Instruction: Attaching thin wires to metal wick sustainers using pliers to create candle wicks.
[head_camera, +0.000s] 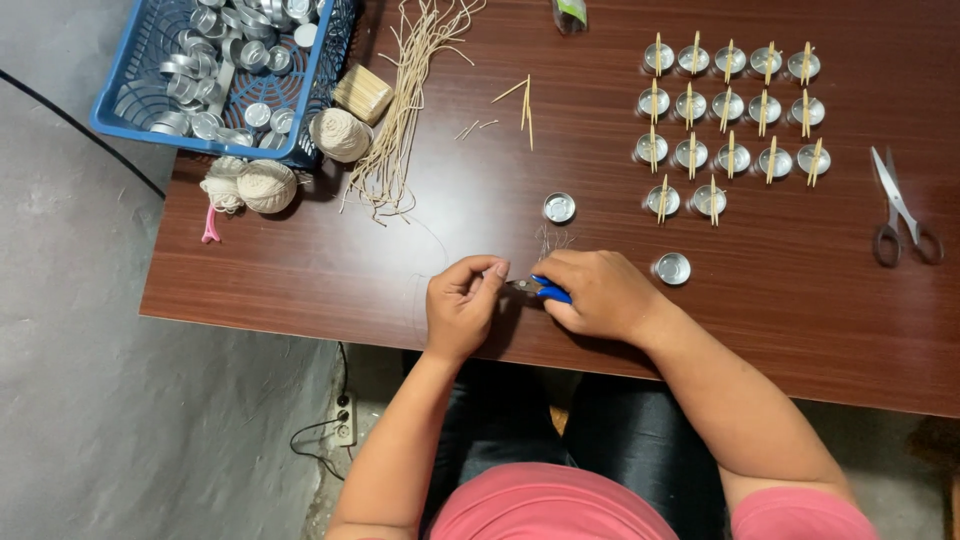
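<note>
1. The right hand (600, 293) closes around blue-handled pliers (548, 291), gripping firmly so the tip meets the left fingers.
2. The left hand (462, 305) pinches something too small to identify at the pliers' tip, near the table edge (300, 325).
3. An empty tealight cup (672, 268) sits just beside the right hand, within reach.
4. Cups with wooden sticks (729, 105) stand in rows, well apart.

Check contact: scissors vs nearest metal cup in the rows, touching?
Apart. The head view shows bare brown table plainly between the scissors and the closest cup at the right end of the third row.
</note>
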